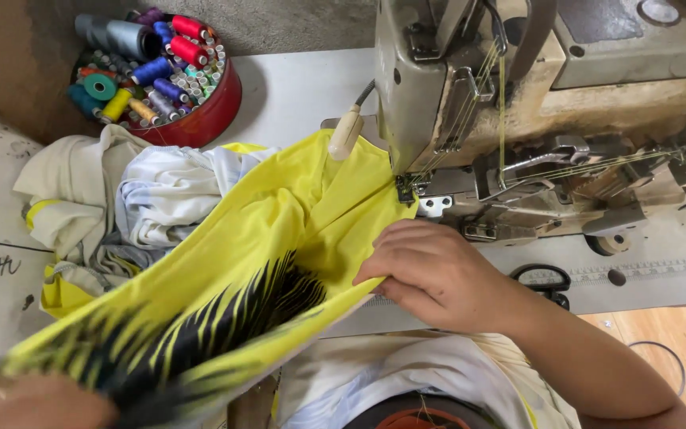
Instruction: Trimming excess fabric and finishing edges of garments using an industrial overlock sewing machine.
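Yellow fabric [279, 230] with a black streaked print runs diagonally from the lower left of the frame up to the centre, where its upper edge sits under the presser foot [404, 191] of the sewing machine [470, 103]. The cloth is drawn taut between the two hands.

Right hand [430, 270], centre of the frame: fingers curled down and closed on the fabric's edge just below the foot, pinning it against the counter [303, 87]. Left hand [33, 401], bottom-left corner: blurred and largely cut off by the frame edge (a ring shows on one finger); it meets the far end of the yellow fabric, but whether its fingers are closed on it I cannot tell.

Left of the fabric lies a heap of white and grey cloth pieces [144, 199], partly overlapped by the yellow material. At the upper left stands a round red tin [208, 111] filled with thread spools [152, 71] of many colours. Black-handled scissors [541, 282] rest on the counter just right of the right wrist, beside a printed ruler strip [645, 270]. More white cloth [406, 381] lies along the bottom centre.
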